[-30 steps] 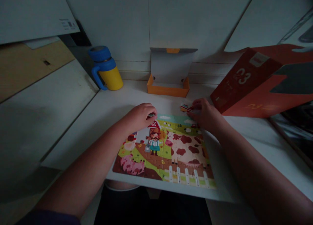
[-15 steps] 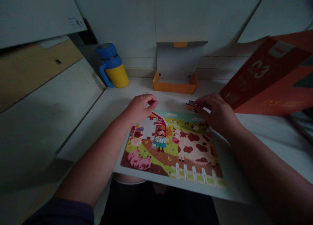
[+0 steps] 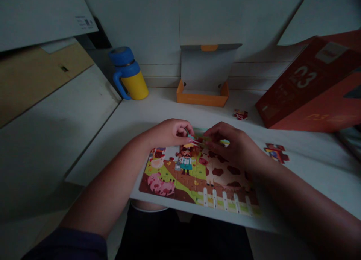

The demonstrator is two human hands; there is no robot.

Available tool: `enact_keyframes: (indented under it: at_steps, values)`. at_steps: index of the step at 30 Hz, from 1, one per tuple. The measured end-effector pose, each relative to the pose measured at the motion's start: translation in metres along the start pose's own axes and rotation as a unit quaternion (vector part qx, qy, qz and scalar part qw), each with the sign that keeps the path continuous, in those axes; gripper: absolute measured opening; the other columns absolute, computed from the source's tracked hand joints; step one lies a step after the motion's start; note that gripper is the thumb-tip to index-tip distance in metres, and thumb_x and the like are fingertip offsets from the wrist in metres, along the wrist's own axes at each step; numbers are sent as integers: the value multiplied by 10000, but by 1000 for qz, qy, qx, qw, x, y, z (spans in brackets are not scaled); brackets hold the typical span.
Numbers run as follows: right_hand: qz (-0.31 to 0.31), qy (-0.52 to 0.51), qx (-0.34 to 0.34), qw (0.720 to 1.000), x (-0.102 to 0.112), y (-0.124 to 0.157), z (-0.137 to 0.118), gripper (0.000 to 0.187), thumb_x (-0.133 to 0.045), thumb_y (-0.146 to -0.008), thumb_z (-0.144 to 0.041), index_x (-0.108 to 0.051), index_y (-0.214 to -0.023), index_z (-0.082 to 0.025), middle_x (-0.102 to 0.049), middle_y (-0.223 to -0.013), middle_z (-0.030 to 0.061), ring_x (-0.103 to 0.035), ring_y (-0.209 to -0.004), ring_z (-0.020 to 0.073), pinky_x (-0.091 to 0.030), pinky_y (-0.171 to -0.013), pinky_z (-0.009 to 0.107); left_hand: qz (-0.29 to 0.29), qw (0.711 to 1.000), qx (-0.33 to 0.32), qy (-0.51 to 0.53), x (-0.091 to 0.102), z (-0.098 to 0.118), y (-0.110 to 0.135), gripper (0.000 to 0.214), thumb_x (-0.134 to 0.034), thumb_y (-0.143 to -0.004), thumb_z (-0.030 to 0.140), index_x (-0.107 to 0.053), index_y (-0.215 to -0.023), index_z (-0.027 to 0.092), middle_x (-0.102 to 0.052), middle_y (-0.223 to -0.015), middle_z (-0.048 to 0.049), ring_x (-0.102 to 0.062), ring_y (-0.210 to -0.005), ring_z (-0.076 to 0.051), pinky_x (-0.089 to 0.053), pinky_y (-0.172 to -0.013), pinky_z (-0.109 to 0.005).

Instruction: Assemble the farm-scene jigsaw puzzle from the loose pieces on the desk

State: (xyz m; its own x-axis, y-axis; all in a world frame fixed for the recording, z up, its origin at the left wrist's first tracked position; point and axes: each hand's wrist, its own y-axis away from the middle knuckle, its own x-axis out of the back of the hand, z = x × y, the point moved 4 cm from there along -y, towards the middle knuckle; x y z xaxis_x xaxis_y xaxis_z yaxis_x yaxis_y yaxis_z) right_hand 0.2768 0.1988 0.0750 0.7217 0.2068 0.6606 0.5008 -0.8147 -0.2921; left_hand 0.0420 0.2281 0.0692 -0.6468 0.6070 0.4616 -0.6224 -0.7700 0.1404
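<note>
A farm-scene jigsaw puzzle (image 3: 186, 186) lies mostly assembled on the table, showing a pig, a farmer and a cow, with a gap at its upper left. Just above the farmer, a small puzzle piece (image 3: 190, 142) is held tilted over the puzzle. My left hand (image 3: 172, 134) pinches it from the left, with thumb and fingertips closed. From the right, my right hand (image 3: 232, 141) meets the same piece with its fingertips and covers the puzzle's upper right part. Two loose bits lie apart: a red barn puzzle piece (image 3: 240, 114) and a red-and-blue puzzle piece (image 3: 276, 153).
An orange box (image 3: 201, 99) stands at the back with its lid up. To its left is a blue-and-yellow mug (image 3: 134, 79). A large red box (image 3: 307, 94) stands at the right. Pale boards (image 3: 50, 113) border the left side.
My right hand has moved left and down from behind the puzzle with the piece. My left hand has shifted slightly right to meet it. The loose pieces at the right now show.
</note>
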Motion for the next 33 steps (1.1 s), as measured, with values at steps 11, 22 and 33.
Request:
enact_keyframes:
  at_steps: [11,22,33]
  values:
    - [-28,79,23,996,6,0,7,219,-639,-1024,-379,-757,-1145,-240,-725,-1074,77,-679,-795,194,-565,-765,356,36,981,186,-35,45,-27,21,216,-764,-816,359,-652,-932,217,-751,-745,-6,-715,-615,-172,-486,-527,-242]
    - [-43,83,43,995,4,1,10,196,-646,-1026,-360,-753,-1158,-261,-739,-1119,77,-720,-958,236,-595,-877,398,59,978,162,-116,48,-31,21,198,-776,-779,365,-688,-887,225,-730,-716,12,-696,-599,-174,-451,-522,-249]
    - [-59,92,57,992,3,1,11,172,-647,-1038,-343,-740,-1154,-256,-722,-1128,81,-710,-970,236,-585,-877,394,81,947,165,-264,43,-19,17,174,-827,-786,341,-717,-833,214,-743,-759,11,-648,-635,-158,-389,-572,-269]
